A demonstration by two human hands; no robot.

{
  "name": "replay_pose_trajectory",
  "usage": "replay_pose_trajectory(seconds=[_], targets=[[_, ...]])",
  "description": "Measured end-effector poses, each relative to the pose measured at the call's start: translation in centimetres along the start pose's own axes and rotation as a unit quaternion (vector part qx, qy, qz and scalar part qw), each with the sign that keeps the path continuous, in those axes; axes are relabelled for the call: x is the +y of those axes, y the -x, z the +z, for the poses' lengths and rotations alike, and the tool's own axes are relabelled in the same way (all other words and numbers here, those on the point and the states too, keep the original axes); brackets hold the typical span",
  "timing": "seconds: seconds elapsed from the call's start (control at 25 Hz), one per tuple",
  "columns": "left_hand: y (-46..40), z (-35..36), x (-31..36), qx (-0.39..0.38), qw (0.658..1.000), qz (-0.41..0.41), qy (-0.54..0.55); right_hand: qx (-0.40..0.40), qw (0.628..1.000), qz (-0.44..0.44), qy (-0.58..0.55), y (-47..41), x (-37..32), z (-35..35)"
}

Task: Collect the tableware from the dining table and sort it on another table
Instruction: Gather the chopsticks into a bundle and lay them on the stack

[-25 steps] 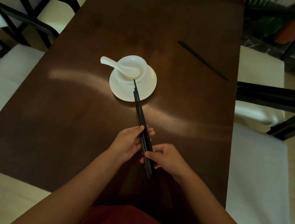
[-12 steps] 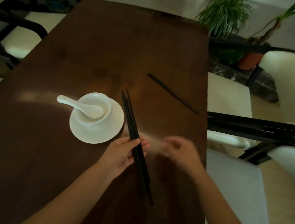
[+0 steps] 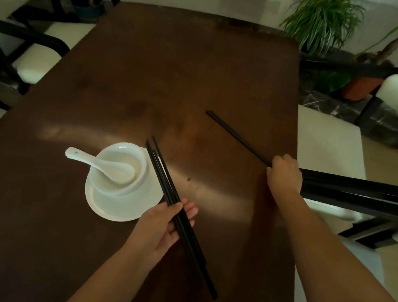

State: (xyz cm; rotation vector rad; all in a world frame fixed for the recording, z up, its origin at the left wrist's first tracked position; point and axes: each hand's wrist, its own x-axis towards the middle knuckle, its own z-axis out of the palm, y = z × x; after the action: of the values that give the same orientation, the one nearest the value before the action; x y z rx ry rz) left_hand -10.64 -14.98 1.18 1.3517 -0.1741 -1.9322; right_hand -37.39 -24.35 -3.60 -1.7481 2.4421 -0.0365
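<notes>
My left hand (image 3: pixel 164 224) grips a bundle of black chopsticks (image 3: pixel 162 173) near their middle; their tips reach over the rim of a white saucer (image 3: pixel 114 209). On the saucer stands a white bowl (image 3: pixel 144 165) with a white soup spoon (image 3: pixel 95 163) lying in it, handle to the left. My right hand (image 3: pixel 284 177) is closed over the near end of a single black chopstick (image 3: pixel 237 136) that lies slanted on the dark wooden dining table (image 3: pixel 169 67), close to its right edge.
White-cushioned chairs with black frames (image 3: pixel 359 191) stand along both sides of the table. Potted plants (image 3: pixel 322 18) sit beyond the far end. The table's right edge lies just under my right wrist.
My right hand let go of the chopstick bundle and reached right and forward to the lone chopstick, closing on its end. The view lifted toward the table's far end.
</notes>
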Motion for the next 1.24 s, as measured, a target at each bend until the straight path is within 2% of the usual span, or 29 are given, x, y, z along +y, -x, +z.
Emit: replay_pose_trajectory(seconds=[0.28,0.4,0.56,0.6,0.64,0.72,0.76,0.92,1.08,1.16,1.24], targets=[[0.0,0.5,-0.2,-0.006,1.000,0.002,-0.019,0.015,0.992,-0.066,0.106,2.0,-0.4,0.8],[0.2,0.4,-0.4,-0.006,1.000,-0.002,-0.026,0.006,0.997,-0.056,0.055,2.8,-0.1,0.9],[0.9,-0.1,-0.5,0.002,0.999,-0.004,-0.038,-0.026,0.998,-0.033,0.049,4.3,0.2,0.6],[1.1,-0.3,-0.5,0.006,0.999,-0.008,-0.041,-0.051,0.999,-0.001,0.005,4.6,0.6,0.1],[1.3,-0.4,-0.6,0.011,0.999,-0.015,-0.042,-0.079,0.992,0.047,-0.089,4.8,1.1,-0.7],[1.9,-0.6,-0.7,0.013,0.999,-0.040,-0.035,-0.129,0.934,0.121,-0.309,5.1,2.5,-3.1],[2.0,-0.7,-0.8,0.008,0.998,-0.056,-0.029,-0.134,0.908,0.132,-0.374,5.2,3.3,-4.5],[2.7,-1.0,-0.9,-0.026,0.993,-0.093,-0.062,-0.143,0.894,0.061,-0.419,6.4,6.8,-10.9],[2.5,-1.2,-1.9,-0.027,0.989,-0.091,-0.111,-0.183,0.822,-0.006,-0.538,7.0,8.0,-14.0],[2.2,-1.7,-2.2,-0.028,0.990,-0.096,-0.103,-0.231,0.791,-0.045,-0.565,7.4,7.9,-14.6],[2.1,-2.5,-1.7,-0.050,0.987,-0.100,-0.115,-0.327,0.772,-0.080,-0.539,7.6,7.8,-15.4]])
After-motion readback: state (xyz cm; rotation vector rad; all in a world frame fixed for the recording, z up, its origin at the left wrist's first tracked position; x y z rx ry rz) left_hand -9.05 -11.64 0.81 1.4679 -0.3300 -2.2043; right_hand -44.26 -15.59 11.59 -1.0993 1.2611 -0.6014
